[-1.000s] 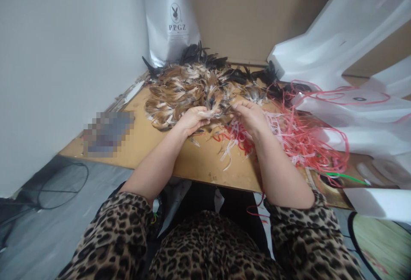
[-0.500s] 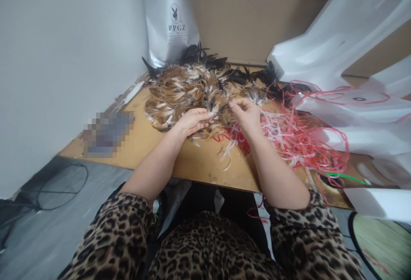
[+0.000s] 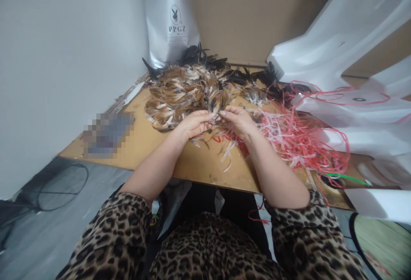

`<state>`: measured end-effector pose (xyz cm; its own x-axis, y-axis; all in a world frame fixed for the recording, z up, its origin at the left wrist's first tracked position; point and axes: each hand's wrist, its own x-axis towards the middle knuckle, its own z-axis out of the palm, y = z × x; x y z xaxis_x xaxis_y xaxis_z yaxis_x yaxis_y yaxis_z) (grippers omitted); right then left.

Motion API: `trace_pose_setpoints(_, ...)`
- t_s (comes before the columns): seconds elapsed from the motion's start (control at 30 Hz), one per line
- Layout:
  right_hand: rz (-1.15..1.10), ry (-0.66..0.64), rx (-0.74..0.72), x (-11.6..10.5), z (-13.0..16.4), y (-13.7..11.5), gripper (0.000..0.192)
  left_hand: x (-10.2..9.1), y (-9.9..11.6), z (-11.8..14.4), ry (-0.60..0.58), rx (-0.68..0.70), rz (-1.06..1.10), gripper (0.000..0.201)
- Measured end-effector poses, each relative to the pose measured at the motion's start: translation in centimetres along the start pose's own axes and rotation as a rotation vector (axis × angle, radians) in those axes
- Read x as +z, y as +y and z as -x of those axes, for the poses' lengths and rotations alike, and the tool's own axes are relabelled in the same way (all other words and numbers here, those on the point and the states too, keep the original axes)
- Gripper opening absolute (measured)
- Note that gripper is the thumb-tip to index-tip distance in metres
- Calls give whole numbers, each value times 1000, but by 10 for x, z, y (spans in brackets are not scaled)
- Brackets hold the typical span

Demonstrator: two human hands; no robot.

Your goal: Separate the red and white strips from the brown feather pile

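Observation:
Brown, tan and white feathers lie in a broad heap on the wooden table, with black feathers along its back. At the heap's front edge, my left hand pinches the base of a small feather bunch between thumb and fingers. Fingertips of my right hand close on the same base from the right, almost touching the left ones. The bunch fans away from me, over the heap. Exactly which quills each hand grips is too small to make out.
Right of my hands sprawls a tangle of red and white ribbon strips, with a green strip beside it. A silver bag stands at the back. White plastic sheeting hangs at right. A blurred-out item lies at left.
My right hand has moved left and slightly down, from apart to meeting my left hand at the feather bunch. The left hand has stayed nearly in place.

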<state>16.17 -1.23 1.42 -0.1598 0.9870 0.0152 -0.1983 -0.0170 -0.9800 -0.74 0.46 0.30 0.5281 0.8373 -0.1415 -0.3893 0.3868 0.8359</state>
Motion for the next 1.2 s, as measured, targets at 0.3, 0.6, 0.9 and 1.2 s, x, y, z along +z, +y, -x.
trace_pose_setpoints(0.3, 53, 319, -71, -20, -18, -7, 37, -2, 2, -1, 171, 151, -86, 21)
trace_pose_setpoints(0.6, 119, 362, -120, -27, -22, -7, 37, -1, 0, -1, 141, 104, -71, 20)
trace_pose_setpoints(0.9, 362, 604, -301, -54, -44, -41, 22, 1, 2, -1, 161, 115, -54, 16)
trace_pose_setpoints(1.2, 856, 748, -196, -115, -90, -34, 15, 0, 3, -2, 184, 111, -21, 19)
